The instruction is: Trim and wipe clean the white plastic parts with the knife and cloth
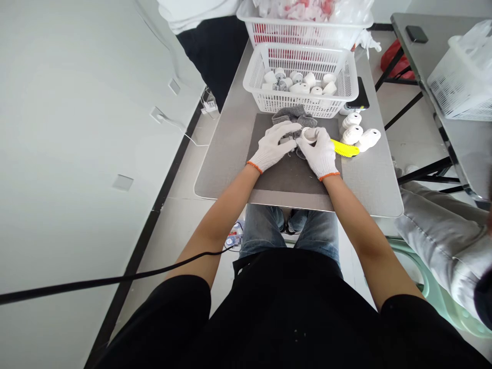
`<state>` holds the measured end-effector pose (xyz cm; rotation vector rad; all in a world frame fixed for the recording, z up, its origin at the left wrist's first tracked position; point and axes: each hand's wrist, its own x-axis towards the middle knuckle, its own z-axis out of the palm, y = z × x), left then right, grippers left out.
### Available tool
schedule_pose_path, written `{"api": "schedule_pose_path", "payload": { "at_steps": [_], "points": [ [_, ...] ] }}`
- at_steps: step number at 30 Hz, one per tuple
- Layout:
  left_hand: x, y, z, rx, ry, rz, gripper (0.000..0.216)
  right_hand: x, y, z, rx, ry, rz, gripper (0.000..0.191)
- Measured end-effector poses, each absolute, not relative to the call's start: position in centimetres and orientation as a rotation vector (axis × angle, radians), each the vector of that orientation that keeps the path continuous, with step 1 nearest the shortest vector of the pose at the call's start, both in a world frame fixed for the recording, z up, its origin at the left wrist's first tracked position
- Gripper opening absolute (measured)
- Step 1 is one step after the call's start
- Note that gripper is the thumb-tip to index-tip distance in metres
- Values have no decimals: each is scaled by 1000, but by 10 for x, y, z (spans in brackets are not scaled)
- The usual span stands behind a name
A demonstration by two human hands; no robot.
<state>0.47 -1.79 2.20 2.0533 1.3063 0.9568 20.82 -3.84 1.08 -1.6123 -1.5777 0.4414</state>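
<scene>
My right hand (320,154), in a white knit glove with an orange cuff, is closed on a small white round cap (308,134), its ring-like rim facing up. Across from it, my left hand (272,145) wears the same kind of glove; its thumb and forefinger are stretched apart close to the cap. A small pale piece lies between those fingers, too hidden to name. Crumpled grey cloth (294,113) lies just beyond both hands on a dark mat (290,174). To the right of my right hand is a yellow utility knife handle (346,149).
Several white plastic housings (352,135) stand right of the mat. Behind it, a white basket (300,106) holds more white parts; another basket (307,31) has plastic bags. A phone (360,95) lies beside the near basket. Another person's legs (442,220) are at the right.
</scene>
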Motion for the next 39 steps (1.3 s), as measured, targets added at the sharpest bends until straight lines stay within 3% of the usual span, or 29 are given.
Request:
{"api": "schedule_pose_path", "payload": {
  "at_steps": [8, 17, 25, 33, 36, 39],
  "points": [
    [7, -25, 28, 2030, 1318, 945, 42, 208, -39, 10, -1606, -1615, 420, 39],
    [9, -21, 29, 1981, 1319, 945, 44, 208, -44, 16, -1572, -1576, 387, 61],
    [7, -22, 29, 1968, 1297, 937, 49, 211, -41, 14, -1561, -1647, 328, 55],
    [5, -22, 28, 1959, 1298, 957, 45, 216, -43, 13, -1490, -1591, 413, 76],
    [5, -19, 27, 1962, 1292, 951, 49, 215, -42, 13, -1509, -1597, 460, 72],
    [4, -17, 25, 1950, 1304, 926, 57, 212, -43, 15, -1516, -1661, 459, 55]
  ]
}}
